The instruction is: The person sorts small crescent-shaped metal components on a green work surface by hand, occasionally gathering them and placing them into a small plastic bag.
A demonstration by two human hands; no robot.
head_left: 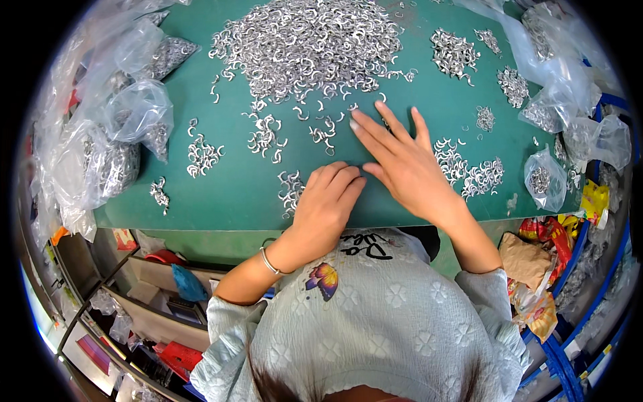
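Observation:
A large heap of small silvery C-shaped metal pieces (308, 43) covers the far middle of the green tabletop (228, 194). My right hand (408, 161) lies over the table with its fingers spread, its fingertips near some loose pieces at the heap's near side. Beside its thumb, close to the near edge, my left hand (328, 201) is curled with the fingers together; whatever is under or in them is hidden. A small cluster of the pieces (291, 191) lies just left of that hand. Further clusters lie ahead of it (264, 137) and right of my right wrist (482, 175).
Clear plastic bags of metal pieces (100, 161) crowd the table's left side. More piles (454, 52) and a small open bag (546, 181) are on the right. Below the edge are a shelf (167, 281) at left, and packaging (529, 261) and a blue rack (569, 254) at right.

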